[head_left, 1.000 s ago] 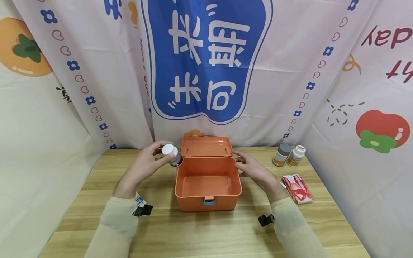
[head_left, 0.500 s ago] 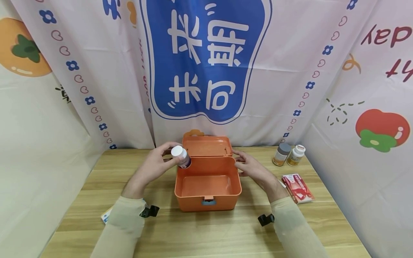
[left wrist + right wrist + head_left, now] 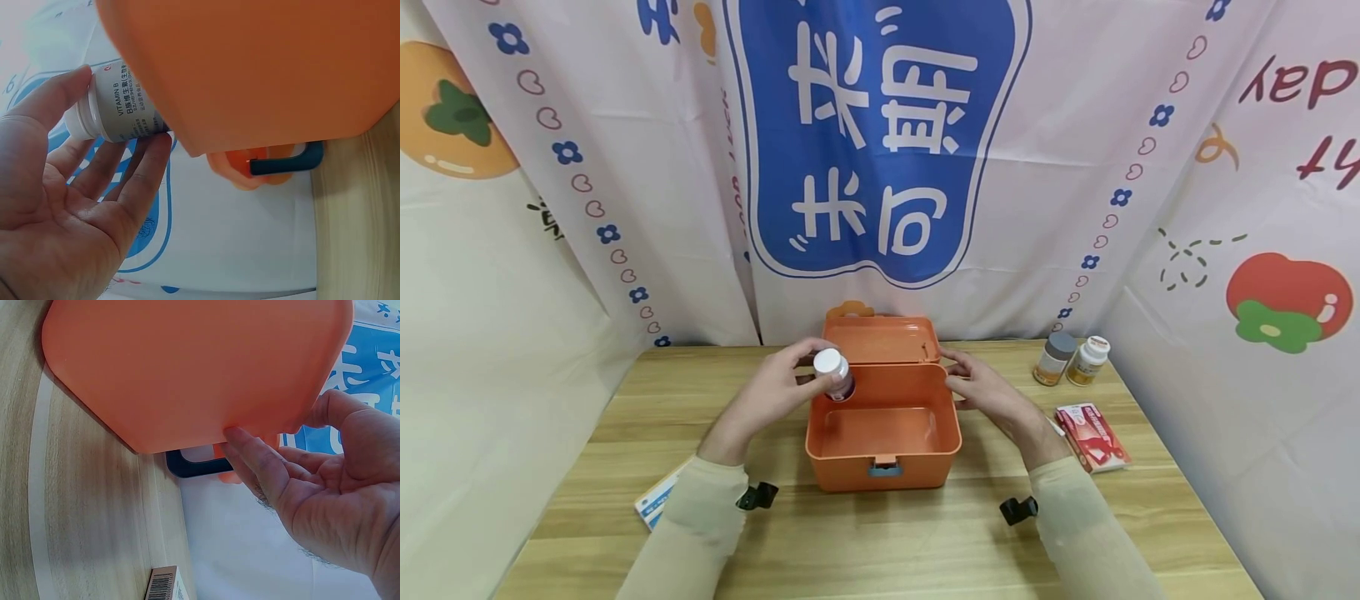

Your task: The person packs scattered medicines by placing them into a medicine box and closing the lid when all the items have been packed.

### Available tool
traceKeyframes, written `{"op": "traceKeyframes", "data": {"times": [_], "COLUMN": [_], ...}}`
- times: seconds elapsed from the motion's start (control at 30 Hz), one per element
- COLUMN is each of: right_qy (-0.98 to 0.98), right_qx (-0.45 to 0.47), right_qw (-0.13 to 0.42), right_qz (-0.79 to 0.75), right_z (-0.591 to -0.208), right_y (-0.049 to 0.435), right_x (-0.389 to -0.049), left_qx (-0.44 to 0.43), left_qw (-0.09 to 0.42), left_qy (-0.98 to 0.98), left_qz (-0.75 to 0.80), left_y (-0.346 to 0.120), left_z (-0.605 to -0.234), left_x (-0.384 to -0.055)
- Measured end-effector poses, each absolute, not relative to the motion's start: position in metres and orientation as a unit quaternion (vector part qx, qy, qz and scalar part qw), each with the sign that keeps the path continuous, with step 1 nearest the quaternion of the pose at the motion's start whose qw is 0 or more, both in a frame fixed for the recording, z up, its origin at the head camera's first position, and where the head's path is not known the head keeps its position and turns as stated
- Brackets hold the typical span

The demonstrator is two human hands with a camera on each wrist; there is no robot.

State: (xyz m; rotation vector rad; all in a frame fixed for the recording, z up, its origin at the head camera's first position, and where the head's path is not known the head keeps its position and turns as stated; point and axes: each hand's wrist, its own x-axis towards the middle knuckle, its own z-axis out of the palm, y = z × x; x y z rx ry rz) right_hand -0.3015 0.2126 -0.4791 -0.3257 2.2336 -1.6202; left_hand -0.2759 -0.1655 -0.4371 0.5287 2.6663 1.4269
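In the head view an orange lidded storage box (image 3: 917, 477) stands open in the middle of the table, its lid (image 3: 880, 340) tipped back. My left hand (image 3: 775, 387) pinches a white-capped vitamin B bottle (image 3: 830, 362) above the box's back left corner. The left wrist view shows the bottle's label (image 3: 128, 103), partly covered by the box wall. At the back right corner, my right hand (image 3: 992, 393) grips the box. Its fingers (image 3: 256, 453) touch the outer wall in the right wrist view, with the thumb by the rim.
Two pill bottles stand at the back right, one grey-capped (image 3: 1054, 358), one white-capped (image 3: 1088, 362). A red and white box (image 3: 1092, 437) lies before them. Partly under my left sleeve is a blue and white packet (image 3: 655, 500). Printed cloth (image 3: 1037, 208) hangs behind the table.
My left hand has carried the vitamin bottle rightward, from beside the box to over its back left corner. The packet under the left sleeve shows at a different spot. My right hand stays put.
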Motion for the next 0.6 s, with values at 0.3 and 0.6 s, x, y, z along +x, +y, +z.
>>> {"op": "traceKeyframes", "data": {"times": [0.3,0.6], "right_qy": [0.790,0.792], "right_qx": [-0.116,-0.107], "right_qw": [0.181,0.183], "right_qz": [-0.575,-0.573], "right_z": [-0.479,-0.478], "right_y": [0.213,0.212], "right_x": [-0.302,-0.302], "left_qx": [0.198,0.233], "left_qw": [0.032,0.008], "left_qy": [0.878,0.893], "left_qz": [0.435,0.386], "left_y": [-0.155,-0.149], "left_z": [-0.443,-0.444], "left_x": [-0.276,-0.274]}}
